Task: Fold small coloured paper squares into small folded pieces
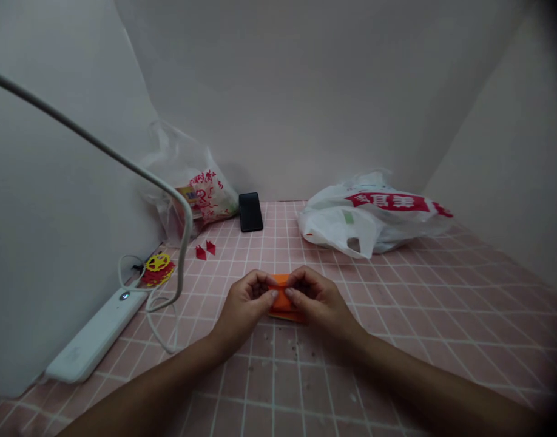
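Between my two hands is a small piece of folded orange paper [282, 302], held just over the pink tiled surface. My left hand [246, 303] pinches its left side between thumb and fingers. On the right side, my right hand [315, 297] grips it the same way, both thumbs pressing on the front face. A lower flap or second sheet shows beneath the thumbs, edged in a lighter tone. The fingers behind the paper are partly hidden.
Two small red folded paper pieces [205, 250] lie beyond my left hand. At left are a white power strip [96, 331], a white cable [185, 243] and yellow-and-red cutouts [158, 270]. A black phone [250, 212] lies between a clear plastic bag [187, 188] and a white plastic bag [369, 212].
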Tool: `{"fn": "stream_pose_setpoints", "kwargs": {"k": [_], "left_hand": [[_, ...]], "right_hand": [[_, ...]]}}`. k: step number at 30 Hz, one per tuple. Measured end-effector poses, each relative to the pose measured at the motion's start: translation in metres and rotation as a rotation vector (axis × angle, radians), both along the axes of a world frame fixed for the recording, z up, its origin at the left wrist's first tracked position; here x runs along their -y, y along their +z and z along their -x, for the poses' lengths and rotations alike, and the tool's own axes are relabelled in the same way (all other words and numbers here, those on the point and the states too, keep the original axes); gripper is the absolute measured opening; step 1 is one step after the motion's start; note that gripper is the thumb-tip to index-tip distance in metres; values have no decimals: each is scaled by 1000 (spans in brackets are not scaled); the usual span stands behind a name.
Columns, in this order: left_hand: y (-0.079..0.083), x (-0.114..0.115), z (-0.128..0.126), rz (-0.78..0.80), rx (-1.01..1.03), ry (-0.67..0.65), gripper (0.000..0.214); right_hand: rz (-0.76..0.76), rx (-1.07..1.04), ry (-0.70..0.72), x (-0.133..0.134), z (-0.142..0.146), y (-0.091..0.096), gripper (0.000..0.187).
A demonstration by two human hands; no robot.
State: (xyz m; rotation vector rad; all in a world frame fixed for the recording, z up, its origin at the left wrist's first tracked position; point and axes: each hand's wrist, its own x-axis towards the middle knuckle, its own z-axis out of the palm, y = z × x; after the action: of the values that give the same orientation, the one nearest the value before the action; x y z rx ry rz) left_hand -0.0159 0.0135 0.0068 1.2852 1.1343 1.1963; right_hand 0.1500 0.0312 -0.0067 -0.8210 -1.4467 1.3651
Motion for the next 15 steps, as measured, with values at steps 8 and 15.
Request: {"fn": "stream_pose_setpoints", "kwargs": {"k": [8, 15], "left_hand": [[4, 1, 0, 33, 27, 7, 13], [6, 2, 2, 44, 70, -5, 8]], "right_hand": [[-33, -14, 12, -1, -2, 0, 6], [-70, -25, 25, -1, -3, 0, 2]]}}
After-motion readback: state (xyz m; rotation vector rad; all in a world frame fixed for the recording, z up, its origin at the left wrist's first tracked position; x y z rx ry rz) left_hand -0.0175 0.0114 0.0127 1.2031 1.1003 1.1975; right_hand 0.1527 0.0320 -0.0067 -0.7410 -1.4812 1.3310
